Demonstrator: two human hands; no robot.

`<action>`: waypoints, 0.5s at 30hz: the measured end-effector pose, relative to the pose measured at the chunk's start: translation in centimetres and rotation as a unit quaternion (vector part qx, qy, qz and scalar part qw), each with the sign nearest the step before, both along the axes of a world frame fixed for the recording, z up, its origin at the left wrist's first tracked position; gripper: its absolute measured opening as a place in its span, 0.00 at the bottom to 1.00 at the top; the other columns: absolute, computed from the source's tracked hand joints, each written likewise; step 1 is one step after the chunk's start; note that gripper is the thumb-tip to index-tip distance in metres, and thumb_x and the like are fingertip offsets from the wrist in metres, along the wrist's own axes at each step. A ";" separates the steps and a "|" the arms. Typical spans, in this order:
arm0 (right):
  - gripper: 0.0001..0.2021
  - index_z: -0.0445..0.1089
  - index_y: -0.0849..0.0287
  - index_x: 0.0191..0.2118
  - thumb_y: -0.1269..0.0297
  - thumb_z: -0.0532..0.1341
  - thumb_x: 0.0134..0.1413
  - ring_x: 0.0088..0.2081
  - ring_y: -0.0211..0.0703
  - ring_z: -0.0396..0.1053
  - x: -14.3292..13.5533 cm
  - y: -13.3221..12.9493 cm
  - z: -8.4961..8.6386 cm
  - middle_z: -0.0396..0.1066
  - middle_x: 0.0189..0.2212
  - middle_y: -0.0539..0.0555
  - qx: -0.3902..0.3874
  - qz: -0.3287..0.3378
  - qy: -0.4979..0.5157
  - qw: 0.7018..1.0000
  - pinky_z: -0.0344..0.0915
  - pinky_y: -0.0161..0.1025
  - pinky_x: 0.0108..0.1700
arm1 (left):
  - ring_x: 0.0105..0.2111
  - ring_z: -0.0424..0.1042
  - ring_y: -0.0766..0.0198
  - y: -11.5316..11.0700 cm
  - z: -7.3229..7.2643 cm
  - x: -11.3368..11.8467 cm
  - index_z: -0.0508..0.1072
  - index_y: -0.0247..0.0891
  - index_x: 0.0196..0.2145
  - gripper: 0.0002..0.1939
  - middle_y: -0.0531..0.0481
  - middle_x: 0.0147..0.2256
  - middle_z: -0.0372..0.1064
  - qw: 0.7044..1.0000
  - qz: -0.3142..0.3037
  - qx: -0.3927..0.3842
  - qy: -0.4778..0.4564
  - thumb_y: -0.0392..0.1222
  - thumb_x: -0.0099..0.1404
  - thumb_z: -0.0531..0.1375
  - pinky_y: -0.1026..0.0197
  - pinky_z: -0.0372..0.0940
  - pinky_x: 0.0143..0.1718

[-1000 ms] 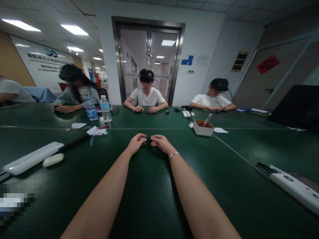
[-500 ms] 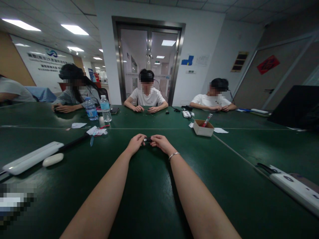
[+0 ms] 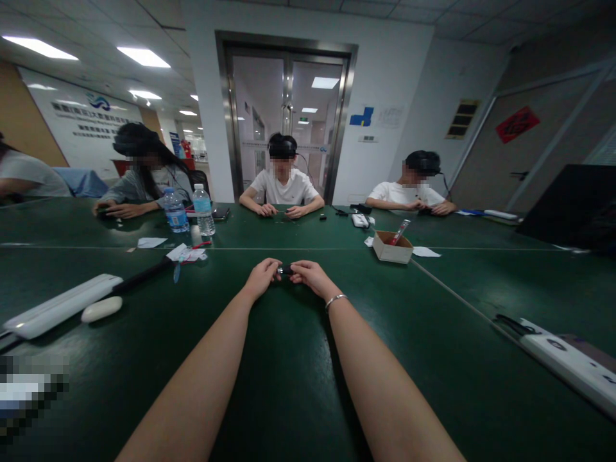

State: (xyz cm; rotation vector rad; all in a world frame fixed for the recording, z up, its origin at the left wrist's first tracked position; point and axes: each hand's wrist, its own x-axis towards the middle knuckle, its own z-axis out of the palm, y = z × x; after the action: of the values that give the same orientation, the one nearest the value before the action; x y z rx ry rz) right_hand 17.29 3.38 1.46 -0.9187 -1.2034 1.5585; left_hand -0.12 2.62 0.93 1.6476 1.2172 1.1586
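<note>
Between my two hands, just above or on the green table (image 3: 289,359), is a small black object with a silvery end (image 3: 285,270); its exact kind is too small to tell. My left hand (image 3: 264,278) pinches it at the silvery left end, thumb and fingers closed. My right hand (image 3: 310,276), with a silver bangle at the wrist, grips the black right end. The fingers partly cover the object.
A small cardboard box (image 3: 392,249) holds a red-and-clear item. Two water bottles (image 3: 204,212) and paper scraps (image 3: 187,253) are at left, near a white device (image 3: 65,305) and a white oval thing (image 3: 102,309). A power strip (image 3: 568,356) lies right. Several people sit opposite.
My hands and the small black object stay almost where they were. Across the table, the hands of the person at left have shifted slightly left.
</note>
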 end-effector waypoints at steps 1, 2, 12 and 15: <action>0.02 0.69 0.69 0.34 0.78 0.61 0.52 0.22 0.35 0.70 0.0 0.0 0.0 0.70 0.22 0.56 0.000 0.001 -0.001 1.000 0.69 0.27 0.23 | 0.25 0.66 0.64 0.0 0.0 0.0 0.69 0.35 0.40 0.16 0.52 0.23 0.66 1.000 -0.001 0.002 0.005 0.47 0.59 0.52 0.63 0.59 0.28; 0.02 0.69 0.69 0.34 0.79 0.61 0.53 0.22 0.35 0.70 0.0 0.0 0.0 0.70 0.22 0.56 0.001 0.002 -0.002 1.000 0.69 0.26 0.23 | 0.26 0.66 0.64 0.0 0.0 0.0 0.69 0.35 0.40 0.15 0.52 0.23 0.66 1.000 0.001 0.005 0.009 0.46 0.58 0.53 0.63 0.59 0.29; 0.03 0.68 0.69 0.35 0.80 0.59 0.54 0.22 0.35 0.70 0.0 0.1 0.0 0.71 0.22 0.56 0.000 0.002 -0.009 1.000 0.69 0.26 0.24 | 0.30 0.68 0.63 0.0 -0.1 -0.1 0.70 0.35 0.40 0.14 0.50 0.27 0.68 1.000 -0.003 0.005 0.009 0.42 0.57 0.54 0.62 0.60 0.32; 0.03 0.69 0.70 0.35 0.80 0.59 0.54 0.22 0.35 0.70 0.0 0.0 0.1 0.71 0.22 0.56 0.001 0.002 -0.008 1.000 0.69 0.26 0.24 | 0.31 0.68 0.62 0.1 -0.2 -0.1 0.69 0.35 0.41 0.15 0.49 0.28 0.68 1.000 -0.016 0.003 0.007 0.43 0.58 0.53 0.62 0.60 0.33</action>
State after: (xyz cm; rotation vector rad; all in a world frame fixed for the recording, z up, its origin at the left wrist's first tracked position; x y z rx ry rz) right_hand 17.30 3.37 1.57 -0.9305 -1.2192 1.5555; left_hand -0.21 2.70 0.77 1.6763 1.1932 1.1333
